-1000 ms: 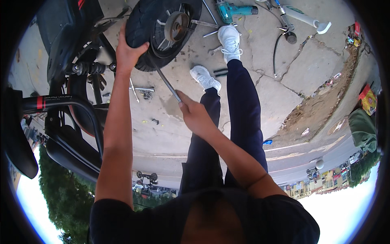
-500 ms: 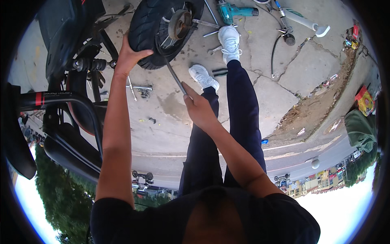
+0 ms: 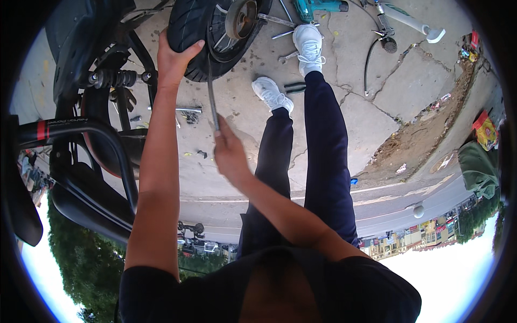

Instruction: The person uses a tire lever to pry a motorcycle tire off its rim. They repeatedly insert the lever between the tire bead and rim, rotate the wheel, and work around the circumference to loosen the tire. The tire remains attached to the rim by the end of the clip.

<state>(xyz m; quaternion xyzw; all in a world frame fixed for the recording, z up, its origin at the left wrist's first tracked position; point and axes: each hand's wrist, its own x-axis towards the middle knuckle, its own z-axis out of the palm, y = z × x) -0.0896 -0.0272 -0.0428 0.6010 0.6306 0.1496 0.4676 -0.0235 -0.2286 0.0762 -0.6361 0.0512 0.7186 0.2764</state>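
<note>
A wheel with a black tyre [image 3: 187,24] and a rusty hub drum [image 3: 242,17] lies at the top centre. My left hand [image 3: 173,63] grips the left side of the tyre, fingers curled over it, thumb across the tread. My right hand [image 3: 229,151], slightly blurred, is closed on the lower end of a long metal bar [image 3: 211,91]. The bar's upper end meets the tyre beside the rim; how far it goes in is hidden. Pliers [image 3: 295,88] and a spanner [image 3: 286,57] lie near my white shoes, and a T-shaped tool [image 3: 184,109] lies below the tyre.
A black two-wheeler frame [image 3: 72,102] stands along my left. A teal power drill [image 3: 315,6] lies above my right foot, an air gun with a gauge [image 3: 388,43] farther right. Cracked concrete has a dirt strip and litter; a green cloth bundle [image 3: 476,167] sits at the far right.
My right hand and the bar's lower end have moved left, so the bar now stands nearly vertical in the picture. My left hand and the tyre appear slightly higher.
</note>
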